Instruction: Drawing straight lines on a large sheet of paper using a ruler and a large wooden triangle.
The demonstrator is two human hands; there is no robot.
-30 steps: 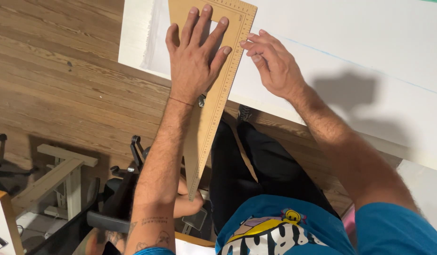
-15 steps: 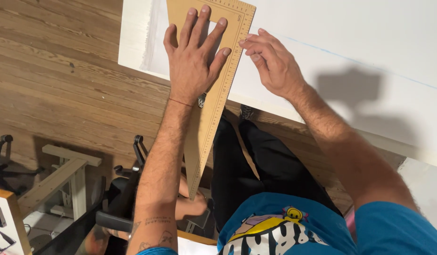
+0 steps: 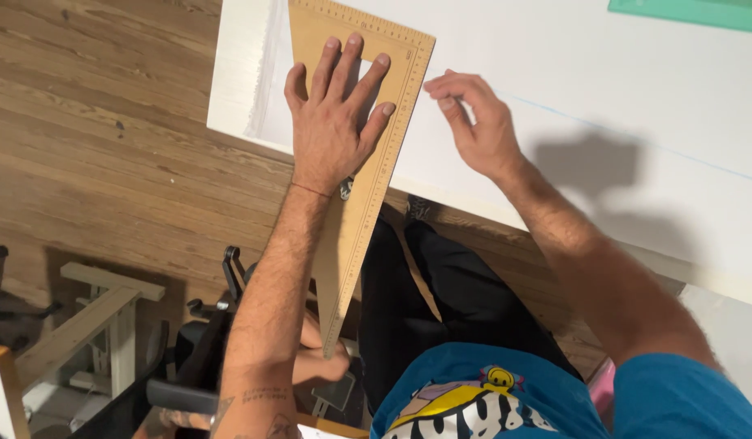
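Lifting right hand (image 3: 473,122) off set square (image 3: 368,187)

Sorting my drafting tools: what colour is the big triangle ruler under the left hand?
Light wooden tan, the set square; head view shows it best.

Blue printed tee (image 3: 506,406), black trousers (image 3: 449,301), forearm tattoos (image 3: 258,398).

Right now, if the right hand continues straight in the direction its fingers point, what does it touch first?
The right hand points its pinched fingertips left, toward the long ruled edge of the wooden set square under the left hand. It would probably meet that edge first.
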